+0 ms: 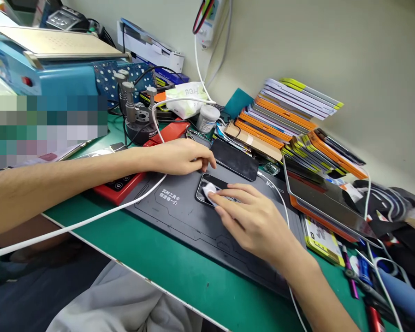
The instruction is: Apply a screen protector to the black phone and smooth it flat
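A small black phone (203, 191) with a silver edge lies on the dark grey work mat (180, 214). My right hand (254, 221) is closed on a crumpled white wipe (209, 188), which touches the phone's screen; the fingers cover much of the phone. My left hand (180, 157) hovers or rests at the phone's upper left, fingers loosely bent downward and apart from the thumb, with nothing visible in them. Just behind the phone lies a larger black phone or screen panel (235, 159).
A white cable (100, 220) passes under my left wrist. Behind it stand a red device (115, 189), a screwdriver stand (140, 122), a white jar (208, 117) and a blue machine (65, 78). Stacked boxes (283, 115), a tablet (325, 198) and tools line the right side.
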Tool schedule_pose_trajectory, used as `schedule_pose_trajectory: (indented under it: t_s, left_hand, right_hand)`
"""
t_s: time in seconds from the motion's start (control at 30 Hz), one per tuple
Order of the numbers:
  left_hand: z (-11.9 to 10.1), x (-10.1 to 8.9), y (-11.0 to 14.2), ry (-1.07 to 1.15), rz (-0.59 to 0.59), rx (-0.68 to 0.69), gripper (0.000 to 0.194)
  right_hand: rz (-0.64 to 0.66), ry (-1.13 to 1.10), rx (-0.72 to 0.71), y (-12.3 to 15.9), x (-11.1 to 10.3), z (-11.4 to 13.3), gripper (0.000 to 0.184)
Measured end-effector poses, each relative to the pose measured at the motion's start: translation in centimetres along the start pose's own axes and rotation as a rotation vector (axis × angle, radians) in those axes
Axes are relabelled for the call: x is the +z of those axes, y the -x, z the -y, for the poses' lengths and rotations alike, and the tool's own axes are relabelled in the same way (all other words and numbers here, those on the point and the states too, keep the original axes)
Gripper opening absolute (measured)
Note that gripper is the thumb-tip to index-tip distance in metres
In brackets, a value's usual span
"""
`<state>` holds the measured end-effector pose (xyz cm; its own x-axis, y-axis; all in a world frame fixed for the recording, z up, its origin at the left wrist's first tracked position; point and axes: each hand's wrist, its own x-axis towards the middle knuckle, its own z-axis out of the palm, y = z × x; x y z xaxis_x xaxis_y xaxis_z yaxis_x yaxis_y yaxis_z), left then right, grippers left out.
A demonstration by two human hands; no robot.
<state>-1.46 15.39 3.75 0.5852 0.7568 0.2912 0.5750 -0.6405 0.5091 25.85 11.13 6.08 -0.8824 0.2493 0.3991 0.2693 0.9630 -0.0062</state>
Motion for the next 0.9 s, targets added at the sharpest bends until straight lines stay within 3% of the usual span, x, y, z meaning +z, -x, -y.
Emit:
schedule_pose_trajectory:
  t_s: [0.1, 0.2, 0.47, 0.6, 0.73, 0.9]
  left_hand:
    - [-0.2, 0.2, 0.1, -0.045, 0.084, 0.08, 0.036]
    - [-0.2, 0.4, 0.1, -0.04, 0.125, 0.089, 0.04]
    - [-0.1, 0.1, 0.1, -0.035, 0.132, 0.062, 0.045]
    - [-0.2, 0.2, 0.1, -0.036, 0.136, 0.066, 0.045]
    - [0.0, 0.4, 0.2, -0.092, 0.116, 0.039, 0.048]
    - [0.1, 0.4, 0.2, -0.117, 0.086, -0.02, 0.056]
  right_hand:
    - [-0.008, -0.009, 0.03, 0.8, -0.6, -0.4, 0.023]
    - [0.018, -0.064, -0.004, 0.6, -0.1, 0.3, 0.034]
    - [0.009, -0.052, 0.058, 1.4, -0.3, 0.1, 0.029]
    - [0.049, 0.001, 0.082, 0.6, 1.0, 0.3, 0.034]
    - [0.089, 0.074, 0.187, -0.8, 2.2, -0.2, 0.04]
    - [0.093, 0.12, 0.287, -0.5, 2.0, -1.2, 0.042]
